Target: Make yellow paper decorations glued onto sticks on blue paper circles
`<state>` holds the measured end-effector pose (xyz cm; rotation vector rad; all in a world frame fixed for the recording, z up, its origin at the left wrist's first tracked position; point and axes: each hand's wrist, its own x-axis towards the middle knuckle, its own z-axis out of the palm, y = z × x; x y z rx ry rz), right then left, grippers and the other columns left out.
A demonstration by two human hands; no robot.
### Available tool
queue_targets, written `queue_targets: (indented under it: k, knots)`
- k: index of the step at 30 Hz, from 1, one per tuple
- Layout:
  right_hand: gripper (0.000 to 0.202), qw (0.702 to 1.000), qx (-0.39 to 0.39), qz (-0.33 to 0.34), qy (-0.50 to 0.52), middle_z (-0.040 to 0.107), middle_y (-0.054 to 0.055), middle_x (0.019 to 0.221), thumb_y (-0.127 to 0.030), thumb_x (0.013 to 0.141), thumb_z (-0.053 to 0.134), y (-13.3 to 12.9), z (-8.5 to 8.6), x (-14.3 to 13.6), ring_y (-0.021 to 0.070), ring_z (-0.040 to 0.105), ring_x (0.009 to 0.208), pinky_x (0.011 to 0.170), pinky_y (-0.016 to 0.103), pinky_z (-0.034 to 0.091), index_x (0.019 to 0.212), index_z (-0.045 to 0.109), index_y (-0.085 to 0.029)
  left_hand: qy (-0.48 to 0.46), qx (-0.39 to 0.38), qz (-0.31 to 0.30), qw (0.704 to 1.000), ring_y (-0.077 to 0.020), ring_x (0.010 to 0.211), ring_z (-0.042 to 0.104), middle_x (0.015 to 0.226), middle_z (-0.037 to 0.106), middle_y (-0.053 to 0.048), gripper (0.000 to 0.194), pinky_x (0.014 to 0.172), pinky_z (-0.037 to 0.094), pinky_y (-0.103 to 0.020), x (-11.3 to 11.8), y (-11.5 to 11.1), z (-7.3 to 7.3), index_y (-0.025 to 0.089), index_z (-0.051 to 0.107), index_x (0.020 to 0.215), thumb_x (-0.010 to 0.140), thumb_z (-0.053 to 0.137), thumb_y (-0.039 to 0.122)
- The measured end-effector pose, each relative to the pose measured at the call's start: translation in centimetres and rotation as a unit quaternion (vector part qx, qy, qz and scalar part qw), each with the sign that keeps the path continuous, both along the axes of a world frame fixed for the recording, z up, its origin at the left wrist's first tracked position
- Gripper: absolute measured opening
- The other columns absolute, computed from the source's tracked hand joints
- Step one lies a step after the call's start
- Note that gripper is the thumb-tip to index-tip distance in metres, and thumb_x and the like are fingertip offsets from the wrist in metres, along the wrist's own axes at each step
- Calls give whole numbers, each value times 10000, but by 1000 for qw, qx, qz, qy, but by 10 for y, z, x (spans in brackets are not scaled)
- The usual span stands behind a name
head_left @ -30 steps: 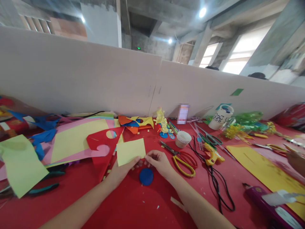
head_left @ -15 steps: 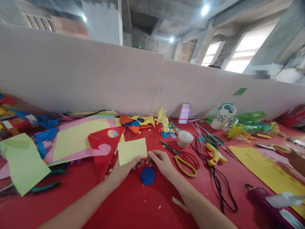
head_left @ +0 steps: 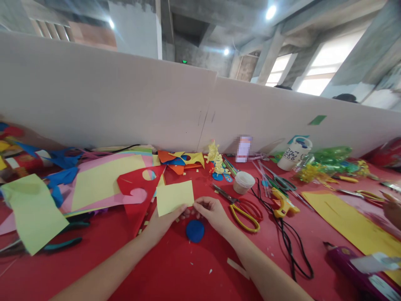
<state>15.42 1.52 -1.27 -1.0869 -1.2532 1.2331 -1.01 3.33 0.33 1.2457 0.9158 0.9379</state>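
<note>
My left hand (head_left: 169, 219) grips a small pale yellow paper (head_left: 175, 196), its thumb lying over the lower right part of the sheet. At that sheet's lower right corner, the thumb and forefinger of my right hand (head_left: 211, 211) are pinched together. Whatever sits between those right fingertips is too small to make out. Just below both hands a round blue disc (head_left: 194, 231) lies on the red table (head_left: 175, 271). Scissors with red and yellow handles (head_left: 246, 217) rest to the right of my right hand.
Left are a cut red sheet (head_left: 134, 188), stacked coloured papers (head_left: 100, 179) and green-handled pliers (head_left: 62, 244). Right are a white cup (head_left: 244, 182), a yellow glue gun (head_left: 283, 205) with black cord and a purple glue gun (head_left: 351, 267). Another person's hand (head_left: 391, 209) shows at the right edge.
My right fingertips have shifted slightly left, closer to the yellow paper's corner. My left hand and the paper have hardly moved.
</note>
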Motion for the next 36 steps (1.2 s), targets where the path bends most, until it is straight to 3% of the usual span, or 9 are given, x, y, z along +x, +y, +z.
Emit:
queue_targets:
  k: [18,26,36]
  knots:
    - [329,999,5,-32,-3,595,-16,492,-473,637,681,0,-1,-1,92,499,421,456,216,406,591,552,-175,30,25,10,999,-179,583,597,643,675,-48,232,555,490,-287,4,-5,11,153,641,714,658,644,378]
    - [374,1000,29,-3,-11,632,16,572,-519,752,548,-3,4,1,102,523,459,472,221,414,641,609,-168,7,30,1,1000,-191,619,606,665,673,-56,243,559,488,-288,3,-3,7,147,644,715,695,630,389]
    - [278,1000,14,-19,0,618,-9,563,-434,649,676,-1,-2,1,102,525,452,484,227,420,672,598,-169,-2,22,-1,1000,-187,605,598,660,667,-54,237,535,469,-280,5,-5,12,136,641,728,671,643,367]
